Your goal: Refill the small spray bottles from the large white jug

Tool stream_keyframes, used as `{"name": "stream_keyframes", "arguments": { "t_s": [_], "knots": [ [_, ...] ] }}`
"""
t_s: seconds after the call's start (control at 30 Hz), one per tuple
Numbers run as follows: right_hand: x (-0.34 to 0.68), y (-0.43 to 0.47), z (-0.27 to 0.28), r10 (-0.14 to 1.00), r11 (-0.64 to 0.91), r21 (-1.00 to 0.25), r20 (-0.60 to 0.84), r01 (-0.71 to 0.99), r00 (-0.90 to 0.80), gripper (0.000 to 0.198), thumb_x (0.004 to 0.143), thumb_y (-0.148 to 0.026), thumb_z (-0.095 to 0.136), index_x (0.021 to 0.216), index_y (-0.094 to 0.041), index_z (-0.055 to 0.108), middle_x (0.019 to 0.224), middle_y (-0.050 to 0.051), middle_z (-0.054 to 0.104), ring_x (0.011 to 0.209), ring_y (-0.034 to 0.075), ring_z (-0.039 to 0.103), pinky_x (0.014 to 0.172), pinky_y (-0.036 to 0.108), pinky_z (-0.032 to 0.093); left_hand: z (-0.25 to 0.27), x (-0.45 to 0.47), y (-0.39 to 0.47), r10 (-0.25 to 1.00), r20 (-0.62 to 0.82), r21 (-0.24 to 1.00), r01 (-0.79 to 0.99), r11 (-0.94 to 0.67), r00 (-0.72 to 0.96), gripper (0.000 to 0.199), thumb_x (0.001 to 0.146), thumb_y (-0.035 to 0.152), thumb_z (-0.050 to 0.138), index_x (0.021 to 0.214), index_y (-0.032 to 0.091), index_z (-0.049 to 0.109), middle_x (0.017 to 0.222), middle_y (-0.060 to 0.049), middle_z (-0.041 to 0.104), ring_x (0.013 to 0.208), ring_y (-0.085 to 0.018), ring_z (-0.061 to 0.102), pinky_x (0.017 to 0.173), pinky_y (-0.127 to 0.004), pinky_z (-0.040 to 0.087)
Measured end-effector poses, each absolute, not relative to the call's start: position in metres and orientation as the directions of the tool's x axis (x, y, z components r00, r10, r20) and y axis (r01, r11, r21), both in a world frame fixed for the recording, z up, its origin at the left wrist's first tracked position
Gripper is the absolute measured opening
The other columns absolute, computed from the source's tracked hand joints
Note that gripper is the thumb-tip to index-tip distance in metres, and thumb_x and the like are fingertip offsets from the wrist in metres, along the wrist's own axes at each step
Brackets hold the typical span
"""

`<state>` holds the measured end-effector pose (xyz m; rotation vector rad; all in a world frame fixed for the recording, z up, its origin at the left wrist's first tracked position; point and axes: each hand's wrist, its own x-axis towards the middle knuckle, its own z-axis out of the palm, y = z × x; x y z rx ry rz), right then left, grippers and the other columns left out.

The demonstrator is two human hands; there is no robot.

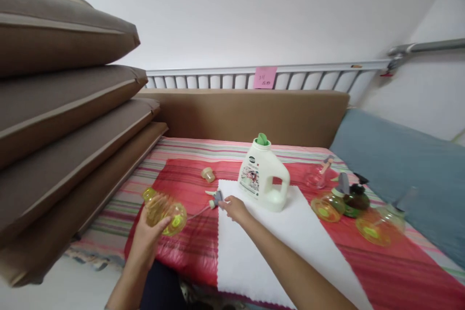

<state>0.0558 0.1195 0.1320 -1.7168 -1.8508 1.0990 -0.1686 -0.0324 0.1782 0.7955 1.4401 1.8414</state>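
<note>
My left hand (151, 227) is wrapped round a clear yellow spray bottle (176, 219). The bottle is tilted over, its neck toward the far left and its base toward the right; no spray head is on it. At the left edge of a white cloth, my right hand (234, 207) has its fingers closed on a grey trigger spray head (217, 198). A thin dip tube (199, 212) runs from that head toward the bottle. Behind my right hand stands a large white detergent jug (261, 179) with a green spout in its open neck.
A beige cap (208, 174) lies on the red plastic sheet (181, 169). Several spray and pump bottles, one of them yellow (329, 206), stand at the right. Brown cushions (72, 111) are stacked high on the left. A long brown cushion (236, 114) borders the back.
</note>
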Motion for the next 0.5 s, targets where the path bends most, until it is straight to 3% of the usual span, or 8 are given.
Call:
{"name": "stream_keyframes", "arguments": {
  "t_s": [0.13, 0.27, 0.4, 0.5],
  "knots": [
    [0.010, 0.145, 0.131, 0.937, -0.150, -0.618, -0.337, 0.772, -0.088, 0.032, 0.089, -0.037, 0.059, 0.113, -0.016, 0.058, 0.113, 0.008, 0.061, 0.099, 0.022, 0.060, 0.087, 0.045, 0.050, 0.182, -0.176, -0.051, 0.776, 0.031, 0.985, -0.113, -0.131, -0.630, 0.077, 0.048, 0.032, 0.085, 0.118, 0.021, 0.055, 0.117, -0.009, 0.065, 0.114, -0.030, 0.058, 0.105, -0.045, 0.039],
    [-0.011, 0.154, 0.127, 0.913, -0.222, -0.570, -0.405, 0.791, -0.036, 0.032, 0.090, -0.034, 0.058, 0.118, -0.017, 0.055, 0.118, 0.008, 0.058, 0.102, 0.023, 0.059, 0.087, 0.045, 0.050, 0.179, -0.181, -0.063, 0.760, 0.056, 0.995, -0.028, -0.098, -0.648, 0.079, 0.047, 0.030, 0.085, 0.118, 0.020, 0.053, 0.114, -0.009, 0.066, 0.110, -0.030, 0.061, 0.098, -0.042, 0.047],
    [-0.016, 0.160, 0.123, 0.897, -0.266, -0.631, -0.438, 0.729, -0.051, 0.029, 0.091, -0.033, 0.058, 0.115, -0.018, 0.057, 0.116, 0.008, 0.059, 0.098, 0.021, 0.060, 0.084, 0.042, 0.052, 0.166, -0.181, -0.065, 0.772, 0.051, 0.998, 0.053, -0.023, -0.634, 0.086, 0.046, 0.031, 0.086, 0.122, 0.018, 0.049, 0.118, -0.011, 0.064, 0.112, -0.032, 0.059, 0.098, -0.044, 0.047],
    [-0.016, 0.161, 0.127, 0.920, -0.227, -0.765, -0.371, 0.602, -0.125, 0.025, 0.091, -0.032, 0.057, 0.112, -0.017, 0.059, 0.113, 0.007, 0.061, 0.093, 0.019, 0.061, 0.079, 0.038, 0.054, 0.156, -0.175, -0.065, 0.767, 0.091, 0.993, 0.112, -0.025, -0.635, 0.086, 0.048, 0.032, 0.084, 0.124, 0.019, 0.048, 0.121, -0.012, 0.061, 0.115, -0.032, 0.056, 0.102, -0.047, 0.043]
  ]
}}
